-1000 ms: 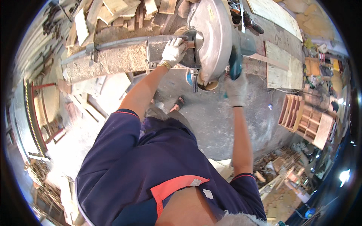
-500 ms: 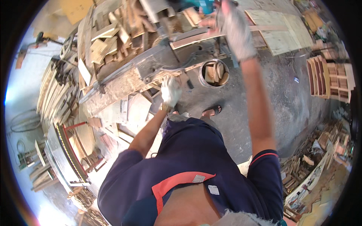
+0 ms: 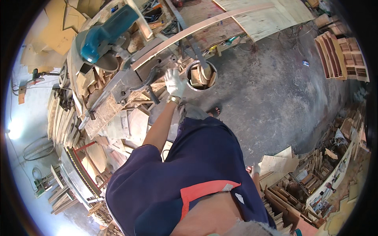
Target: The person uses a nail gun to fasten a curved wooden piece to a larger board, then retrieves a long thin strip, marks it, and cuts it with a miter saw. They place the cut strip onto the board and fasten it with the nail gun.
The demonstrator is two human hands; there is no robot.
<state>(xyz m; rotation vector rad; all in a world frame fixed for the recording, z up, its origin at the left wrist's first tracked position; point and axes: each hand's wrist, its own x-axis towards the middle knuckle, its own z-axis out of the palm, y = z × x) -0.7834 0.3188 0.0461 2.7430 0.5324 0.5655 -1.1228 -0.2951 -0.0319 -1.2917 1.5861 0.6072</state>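
My left hand, in a white glove with a watch at the wrist, has its fingers apart and holds nothing. It is over the near edge of the saw's metal base, beside a white bucket of wood offcuts; contact with the base cannot be made out. My right hand, also gloved, hangs low by my right side near thin board pieces. My shirt partly hides that arm, and the fingers show too little to read. A long wooden strip lies across the teal mitre saw's bench.
Pale plywood sheets lie beyond the strip. Wooden shelf units stand at the far right. Stacked scrap wood fills the lower right, with grey concrete floor between. Leaning planks and a red-framed piece are at left.
My right hand has swung from the saw at the top down to my right side. The teal saw now shows in full, with the strip uncovered. The view has shifted; my left hand stays near the base.
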